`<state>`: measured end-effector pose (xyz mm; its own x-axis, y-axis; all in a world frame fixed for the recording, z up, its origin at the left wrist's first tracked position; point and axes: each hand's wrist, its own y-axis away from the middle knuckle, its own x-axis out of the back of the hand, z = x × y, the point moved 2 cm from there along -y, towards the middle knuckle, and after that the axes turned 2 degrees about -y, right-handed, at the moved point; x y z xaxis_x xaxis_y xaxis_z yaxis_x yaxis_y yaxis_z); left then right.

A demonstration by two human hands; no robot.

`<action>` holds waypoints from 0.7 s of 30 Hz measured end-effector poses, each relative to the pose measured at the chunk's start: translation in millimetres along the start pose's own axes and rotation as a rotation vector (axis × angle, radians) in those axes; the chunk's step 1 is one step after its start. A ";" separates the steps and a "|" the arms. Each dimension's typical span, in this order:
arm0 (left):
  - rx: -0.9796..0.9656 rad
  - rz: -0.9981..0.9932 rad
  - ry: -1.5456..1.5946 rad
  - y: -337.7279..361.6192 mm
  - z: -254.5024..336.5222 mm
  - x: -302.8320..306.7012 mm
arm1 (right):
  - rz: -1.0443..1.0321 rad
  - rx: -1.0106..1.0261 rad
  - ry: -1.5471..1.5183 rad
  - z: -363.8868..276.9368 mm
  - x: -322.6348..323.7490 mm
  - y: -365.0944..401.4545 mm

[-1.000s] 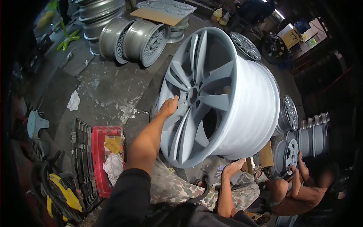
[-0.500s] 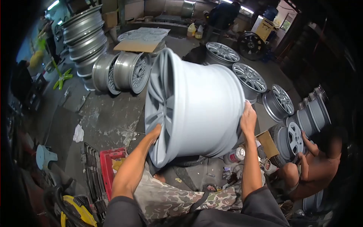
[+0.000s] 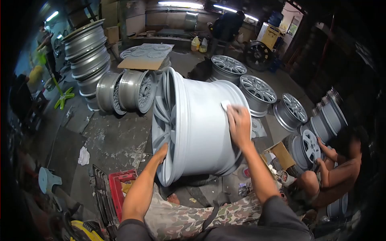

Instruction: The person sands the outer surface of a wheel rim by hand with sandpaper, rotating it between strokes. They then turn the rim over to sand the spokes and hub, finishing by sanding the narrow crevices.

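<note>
A large pale-grey wheel rim (image 3: 205, 128) lies on its side in front of me, its spoked face turned left. My left hand (image 3: 161, 153) grips it at the spokes near the lower left edge, with most of the fingers hidden inside. My right hand (image 3: 239, 122) is on the upper right of the barrel, its fingers closed on a small white pad (image 3: 225, 105) pressed to the surface. The pad's exact kind is too small to tell.
Beyond stand stacked rims (image 3: 86, 52), two mesh-faced rims (image 3: 134, 91) and a cardboard sheet (image 3: 140, 63). More spoked rims (image 3: 258, 89) line the right. A person (image 3: 339, 176) crouches at right, hands on another rim (image 3: 310, 145). A red crate (image 3: 116, 193) sits lower left.
My right hand has left the rim's right edge and moved up and left onto the barrel, with the white pad now showing. The rim sits slightly lower; my left hand keeps its hold.
</note>
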<state>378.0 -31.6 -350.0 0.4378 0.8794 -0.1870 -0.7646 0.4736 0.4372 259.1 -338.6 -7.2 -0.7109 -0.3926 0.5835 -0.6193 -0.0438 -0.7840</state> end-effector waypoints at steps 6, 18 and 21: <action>0.209 0.497 -0.881 88.5 118.9 -33.5 | -0.334 -0.275 -0.259 22.0 -105.4 -118.2; -0.951 0.761 -0.313 183.3 239.2 -81.3 | -0.044 0.100 0.081 -16.8 -11.6 42.0; -1.040 0.666 -0.178 201.8 255.9 -118.2 | -0.343 -0.172 0.072 22.3 -37.9 -74.5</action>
<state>293.0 -52.4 -14.5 -0.1820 0.9825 -0.0395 -0.8379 -0.1760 -0.5166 339.6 -341.0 24.3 -0.4710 -0.3163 0.8235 -0.8674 -0.0040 -0.4977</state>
